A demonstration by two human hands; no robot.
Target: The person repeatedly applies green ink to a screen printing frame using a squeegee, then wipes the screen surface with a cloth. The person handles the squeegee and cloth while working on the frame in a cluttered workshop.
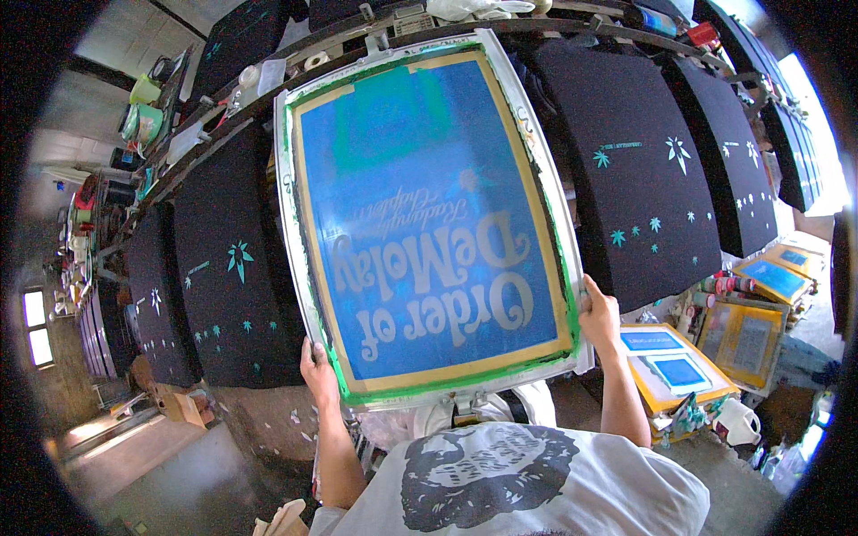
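Fingers grip framed screen; long axis forward, leaning left.

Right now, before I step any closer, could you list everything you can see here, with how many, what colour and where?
Screen: one, blue with green-smeared edges, centre, between both hands
Black cloths: at least six, black with teal and white prints, both sides
Small screens: at least three, yellow and blue, lower right
Jug: one, white, lower right
Roll: one, whitish, upper left of centre
Tubs: two, green, upper left
Window: one, bright white, far left
Other clutter: too small to count
Shirt: one, pale grey, worn, bottom centre
Left hand: one, bare, screen's lower left edge
Right hand: one, bare, screen's right edge
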